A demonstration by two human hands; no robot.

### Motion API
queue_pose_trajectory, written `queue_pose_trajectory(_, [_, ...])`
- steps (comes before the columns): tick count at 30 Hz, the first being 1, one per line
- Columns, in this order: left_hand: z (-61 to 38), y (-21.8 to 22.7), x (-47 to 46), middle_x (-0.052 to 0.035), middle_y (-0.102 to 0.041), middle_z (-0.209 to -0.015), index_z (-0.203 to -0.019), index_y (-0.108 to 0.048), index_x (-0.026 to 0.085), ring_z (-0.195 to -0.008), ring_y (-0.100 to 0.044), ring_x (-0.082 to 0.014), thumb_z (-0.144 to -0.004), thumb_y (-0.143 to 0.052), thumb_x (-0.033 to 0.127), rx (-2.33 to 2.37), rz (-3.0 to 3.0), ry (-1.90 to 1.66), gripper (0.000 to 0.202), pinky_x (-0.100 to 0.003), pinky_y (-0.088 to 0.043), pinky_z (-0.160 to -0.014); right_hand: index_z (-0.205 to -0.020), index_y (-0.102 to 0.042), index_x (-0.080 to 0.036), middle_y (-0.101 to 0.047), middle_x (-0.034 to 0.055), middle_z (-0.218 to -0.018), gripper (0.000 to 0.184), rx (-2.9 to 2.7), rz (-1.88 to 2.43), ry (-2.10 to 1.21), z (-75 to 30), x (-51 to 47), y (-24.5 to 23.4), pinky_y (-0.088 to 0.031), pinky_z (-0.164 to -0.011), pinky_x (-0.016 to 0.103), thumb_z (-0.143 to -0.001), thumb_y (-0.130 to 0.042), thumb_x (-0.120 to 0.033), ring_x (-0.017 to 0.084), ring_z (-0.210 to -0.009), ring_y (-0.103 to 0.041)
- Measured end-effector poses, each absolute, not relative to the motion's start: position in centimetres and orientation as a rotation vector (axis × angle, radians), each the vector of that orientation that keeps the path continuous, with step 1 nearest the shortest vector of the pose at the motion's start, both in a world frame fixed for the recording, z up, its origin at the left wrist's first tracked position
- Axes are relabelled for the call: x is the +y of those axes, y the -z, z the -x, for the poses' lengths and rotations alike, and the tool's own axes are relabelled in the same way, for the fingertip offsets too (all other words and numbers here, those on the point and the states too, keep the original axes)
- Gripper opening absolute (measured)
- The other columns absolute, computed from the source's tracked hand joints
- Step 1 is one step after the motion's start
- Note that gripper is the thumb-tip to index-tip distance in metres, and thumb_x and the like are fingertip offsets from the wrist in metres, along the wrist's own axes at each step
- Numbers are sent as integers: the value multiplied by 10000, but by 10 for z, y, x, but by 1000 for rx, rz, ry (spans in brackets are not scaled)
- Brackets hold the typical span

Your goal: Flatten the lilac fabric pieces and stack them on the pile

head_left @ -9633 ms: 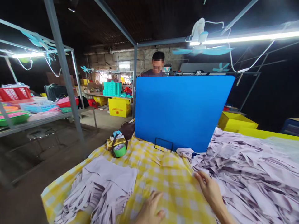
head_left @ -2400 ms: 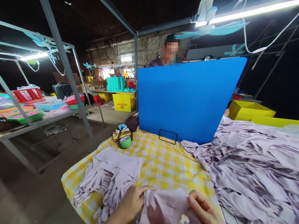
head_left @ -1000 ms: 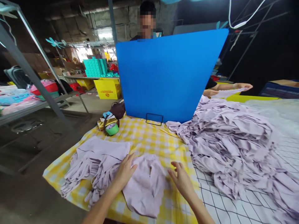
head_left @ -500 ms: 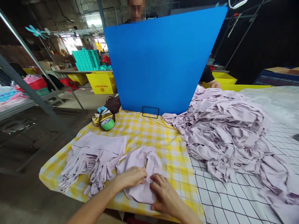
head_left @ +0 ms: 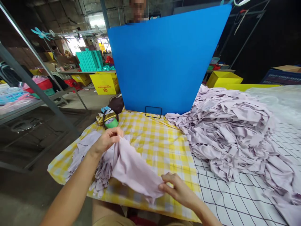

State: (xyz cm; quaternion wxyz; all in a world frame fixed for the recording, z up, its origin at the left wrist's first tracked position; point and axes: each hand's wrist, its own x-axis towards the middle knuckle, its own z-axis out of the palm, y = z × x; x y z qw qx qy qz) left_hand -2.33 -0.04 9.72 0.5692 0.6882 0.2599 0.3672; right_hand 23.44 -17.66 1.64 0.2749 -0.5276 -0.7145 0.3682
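Observation:
A pale lilac piece of fabric, apparently a thin garment (head_left: 137, 169), is stretched slantwise above the yellow checked cloth (head_left: 152, 144). My left hand (head_left: 108, 139) pinches its upper left corner, over the neat stack of like pieces (head_left: 86, 142). Strap-like strips (head_left: 103, 172) hang from that stack toward the table's front edge. At the lower right end of the garment, my right hand (head_left: 175, 188) grips it between thumb and fingers. My left hand and the raised piece hide part of the stack.
A large heap of lilac fabric (head_left: 230, 125) lies on the right, over a white grid-patterned cloth (head_left: 211, 201). A big blue board (head_left: 164, 66) stands at the back, a person behind it. Green tape (head_left: 111, 123) lies by the left edge; a metal frame (head_left: 44, 91) stands farther left.
The garment lay flat under both hands; now it is lifted and pulled out between them. My left hand moved up and left, my right slightly right. The other person's arm at right has gone from view.

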Motion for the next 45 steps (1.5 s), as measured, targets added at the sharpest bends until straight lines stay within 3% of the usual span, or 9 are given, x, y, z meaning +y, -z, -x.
queue_pose_trajectory(3, [38, -101, 5, 31, -419, -575, -610, -485, 185, -515, -374, -98, -626, -669, 420, 798, -1801, -863, 299, -201, -307, -479, -639, -582, -207, -562, 2, -613, 325, -1803, 1415, -962, -260, -174, -43, -381, -616, 265, -860, -472, -418, 153, -620, -508])
queue_pose_trajectory(7, [47, -102, 2, 9, -547, -669, -727, -598, 180, -591, -472, -122, -683, -629, 342, 938, -2065, -724, 171, -198, -347, -528, -609, -585, -205, -561, 22, -622, 368, -1625, 1284, -964, -284, -172, -71, -386, -564, 267, -832, -485, -480, 160, -603, -508])
queue_pose_trajectory(17, [19, -89, -4, -27, -615, -744, -716, -614, 188, -768, -545, -191, -805, -488, 302, 1107, -2441, -910, 192, -281, -416, -730, -626, -637, -225, -635, 13, -609, 312, -1729, 1374, -709, -263, -147, -107, -394, -576, 285, -802, -529, -460, 165, -567, -541])
queue_pose_trajectory(21, [-8, -98, -30, -57, -597, -1026, -987, -600, 197, -1013, -519, -213, -827, -484, 288, 915, -2288, -1018, 218, -341, -384, -915, -607, -626, -214, -635, 3, -595, 315, -1724, 1273, -590, -242, -138, -113, -402, -621, 279, -818, -533, -428, 153, -580, -551])
queue_pose_trajectory(25, [-43, -96, -75, -91, -490, -1237, -1296, -360, 225, -1170, -440, -232, -793, -585, 359, 646, -2059, -919, 567, -344, -355, -981, -649, -633, -203, -618, -10, -581, 287, -1729, 1268, -522, -217, -128, -111, -384, -552, 232, -838, -518, -386, 116, -521, -518])
queue_pose_trajectory(29, [-64, -72, -114, -91, -489, -1141, -1148, -428, 212, -1069, -476, -234, -743, -640, 375, 838, -2026, -1279, 485, -345, -396, -913, -662, -623, -195, -538, -24, -506, 292, -1565, 1417, -378, -206, -123, -108, -317, -444, 211, -832, -503, -399, 91, -438, -418])
queue_pose_trajectory(35, [-60, -64, -122, -13, -579, -767, -788, -544, 205, -755, -536, -166, -764, -532, 144, 887, -2147, -946, 66, -267, -421, -689, -628, -578, -190, -505, -26, -525, 286, -1522, 1396, -469, -203, -125, -107, -325, -461, 205, -826, -498, -382, 94, -483, -414])
queue_pose_trajectory(39, [-39, -71, -107, -10, -517, -699, -615, -455, 200, -729, -503, -154, -762, -446, 126, 924, -2239, -1063, 165, -258, -395, -681, -616, -577, -185, -493, -22, -525, 302, -1438, 1424, -506, -210, -125, -106, -306, -457, 218, -804, -518, -414, 101, -492, -404])
queue_pose_trajectory(45, [-16, -58, -95, -1, -477, -661, -566, -282, 198, -686, -504, -142, -786, -557, 342, 869, -1931, -1103, 380, -234, -399, -625, -609, -525, -185, -324, -61, -473, 354, -1244, 1398, -726, -220, -124, -105, -226, -404, 219, -763, -545, -502, 76, -432, -269])
